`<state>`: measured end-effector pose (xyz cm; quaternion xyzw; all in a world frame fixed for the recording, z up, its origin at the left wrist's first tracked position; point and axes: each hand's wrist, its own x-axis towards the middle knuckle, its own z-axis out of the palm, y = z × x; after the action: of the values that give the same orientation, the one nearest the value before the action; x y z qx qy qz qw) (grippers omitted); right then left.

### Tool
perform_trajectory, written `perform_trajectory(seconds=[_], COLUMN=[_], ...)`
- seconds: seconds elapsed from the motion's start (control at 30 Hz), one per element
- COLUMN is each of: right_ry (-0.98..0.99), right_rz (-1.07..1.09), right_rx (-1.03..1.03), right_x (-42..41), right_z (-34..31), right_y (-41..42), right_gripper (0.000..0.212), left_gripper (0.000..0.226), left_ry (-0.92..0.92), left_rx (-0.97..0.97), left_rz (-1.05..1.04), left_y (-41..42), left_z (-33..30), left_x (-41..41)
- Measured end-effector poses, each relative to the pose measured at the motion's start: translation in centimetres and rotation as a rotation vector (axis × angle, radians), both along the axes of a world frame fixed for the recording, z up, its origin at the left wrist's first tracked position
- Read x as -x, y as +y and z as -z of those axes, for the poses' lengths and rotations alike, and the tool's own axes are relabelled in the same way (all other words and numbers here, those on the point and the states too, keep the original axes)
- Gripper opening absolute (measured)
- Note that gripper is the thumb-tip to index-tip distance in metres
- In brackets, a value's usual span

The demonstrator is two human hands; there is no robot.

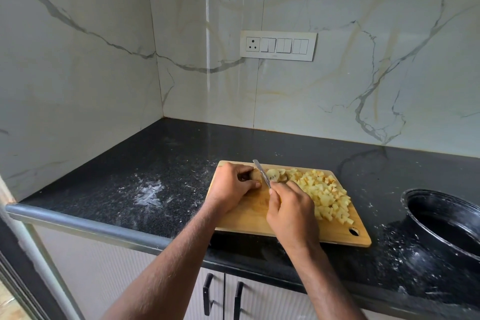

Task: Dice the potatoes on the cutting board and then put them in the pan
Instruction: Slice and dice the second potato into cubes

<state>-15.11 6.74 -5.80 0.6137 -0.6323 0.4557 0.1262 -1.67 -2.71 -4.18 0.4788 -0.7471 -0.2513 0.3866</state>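
A wooden cutting board (249,218) lies on the black counter. My left hand (230,186) curls round a potatoes piece (257,175) at the board's far left corner. My right hand (292,209) grips a knife (262,173), its blade down against that piece. Just right of the blade lie a few potato slices (276,175). A heap of diced potato (324,195) covers the board's right half. The black pan (441,218) stands on the counter to the right of the board, its inside dark.
The black granite counter (155,163) carries white smears left of the board and around the pan. A marble wall with a switch panel (278,45) rises behind. Cabinet doors with black handles (207,293) sit below the counter's rounded front edge.
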Motion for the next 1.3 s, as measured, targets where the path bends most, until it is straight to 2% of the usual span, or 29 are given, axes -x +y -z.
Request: perform_trajectory(seconds=[0.13, 0.23, 0.47, 0.73, 0.97, 1.07, 1.2, 1.3], right_ry=[0.004, 0.014, 0.042, 0.077, 0.056, 0.054, 0.055, 0.058], right_rz=[-0.012, -0.008, 0.011, 0.048, 0.035, 0.04, 0.055, 0.055], right_rx=[-0.017, -0.03, -0.06, -0.064, -0.056, -0.046, -0.047, -0.047], right_x=[-0.2, -0.2, -0.3, -0.4, -0.3, -0.4, -0.4, -0.4], right_z=[0.2, 0.2, 0.3, 0.2, 0.2, 0.1, 0.2, 0.1], right_y=[-0.1, -0.1, 0.1, 0.0, 0.0, 0.2, 0.1, 0.1], right_gripper=[0.016, 0.015, 0.015, 0.014, 0.013, 0.013, 0.013, 0.012], left_gripper=[0.011, 0.03, 0.01, 0.024, 0.006, 0.016, 0.006, 0.007], left_ry=[0.011, 0.016, 0.094, 0.09, 0.092, 0.101, 0.103, 0.091], left_rx=[0.006, 0.011, -0.019, -0.034, -0.026, -0.026, -0.026, -0.03], left_rz=[0.006, 0.02, -0.011, -0.024, -0.019, -0.022, -0.017, -0.018], left_y=[0.3, 0.3, 0.5, 0.4, 0.1, 0.0, -0.2, -0.5], left_z=[-0.2, -0.2, -0.5, -0.4, -0.1, 0.1, 0.2, 0.3], left_x=[0.0, 0.1, 0.5, 1.0, 1.2, 1.3, 1.4, 1.4])
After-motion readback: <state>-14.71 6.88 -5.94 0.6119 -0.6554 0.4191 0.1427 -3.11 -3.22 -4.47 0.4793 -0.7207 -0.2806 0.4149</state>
